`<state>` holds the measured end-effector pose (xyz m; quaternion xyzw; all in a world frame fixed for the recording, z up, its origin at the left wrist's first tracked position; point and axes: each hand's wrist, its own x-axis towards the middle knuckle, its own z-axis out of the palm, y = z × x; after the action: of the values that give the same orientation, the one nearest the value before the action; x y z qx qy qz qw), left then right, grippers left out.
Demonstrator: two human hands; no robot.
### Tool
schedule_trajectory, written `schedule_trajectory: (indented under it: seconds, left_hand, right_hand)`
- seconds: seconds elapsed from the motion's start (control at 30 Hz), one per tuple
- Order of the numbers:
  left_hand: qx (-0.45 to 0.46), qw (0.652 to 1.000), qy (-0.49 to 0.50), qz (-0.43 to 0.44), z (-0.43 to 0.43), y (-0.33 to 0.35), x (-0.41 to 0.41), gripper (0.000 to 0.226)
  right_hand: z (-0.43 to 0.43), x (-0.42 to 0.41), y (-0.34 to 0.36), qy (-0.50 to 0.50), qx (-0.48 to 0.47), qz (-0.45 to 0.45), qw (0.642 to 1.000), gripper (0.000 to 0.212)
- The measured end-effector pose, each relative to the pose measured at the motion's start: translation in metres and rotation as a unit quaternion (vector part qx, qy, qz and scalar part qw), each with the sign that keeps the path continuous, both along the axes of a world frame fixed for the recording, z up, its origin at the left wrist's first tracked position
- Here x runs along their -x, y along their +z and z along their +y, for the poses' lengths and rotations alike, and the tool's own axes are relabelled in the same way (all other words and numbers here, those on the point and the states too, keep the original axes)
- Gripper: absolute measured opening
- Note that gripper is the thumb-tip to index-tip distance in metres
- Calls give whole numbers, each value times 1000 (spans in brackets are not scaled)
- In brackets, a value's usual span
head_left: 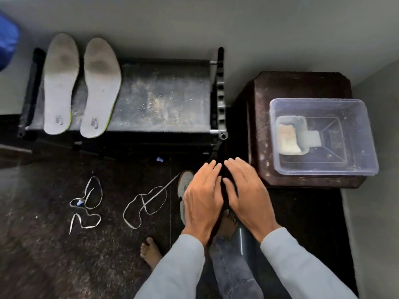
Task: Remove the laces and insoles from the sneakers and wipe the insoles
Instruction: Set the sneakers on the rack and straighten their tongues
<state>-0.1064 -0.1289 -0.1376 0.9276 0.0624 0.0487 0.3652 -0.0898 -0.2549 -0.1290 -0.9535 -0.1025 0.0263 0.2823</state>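
Observation:
Two grey insoles (61, 83) (100, 87) lie side by side on the left end of a black rack (164, 98). Two white laces (86, 203) (146, 203) lie loose on the dark floor. A grey sneaker (183, 190) rests on the floor, mostly hidden behind my left hand (203, 197). My right hand (246, 195) hovers beside the left one, both palm down with fingers spread and nothing in them.
A clear plastic tub (356, 134) sits on a dark brown stool (287, 87) to the right; inside it are a small tray and a yellowish cloth (288, 138). My bare feet (151, 253) and jeans are below the hands. A grey wall runs behind the rack.

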Motion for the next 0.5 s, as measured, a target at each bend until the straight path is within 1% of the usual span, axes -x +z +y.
schedule_trajectory:
  seconds: [0.07, 0.13, 0.17, 0.23, 0.3, 0.43, 0.5]
  left_hand:
    - [-37, 999, -18, 11, 35, -14, 25, 36]
    - [-73, 996, -36, 30, 74, -28, 54, 39]
    - [-94, 994, -44, 45, 93, -33, 70, 41]
    - [-132, 986, -59, 78, 129, -43, 101, 45]
    - [-163, 977, -68, 123, 166, -52, 131, 49]
    - [-194, 956, -74, 207, 232, -70, 181, 53]
    - [-197, 947, -74, 241, 261, -78, 202, 54]
  right_hand:
    - [24, 21, -14, 40, 32, 24, 998, 49]
    - [51, 41, -27, 73, 80, 27, 994, 50]
    - [66, 51, -33, 89, 110, 34, 989, 51]
    - [91, 70, -42, 120, 163, 67, 977, 61]
    - [120, 90, -54, 145, 196, 99, 965, 66]
    - [168, 122, -80, 182, 239, 150, 942, 70]
    - [191, 133, -91, 188, 258, 168, 933, 79]
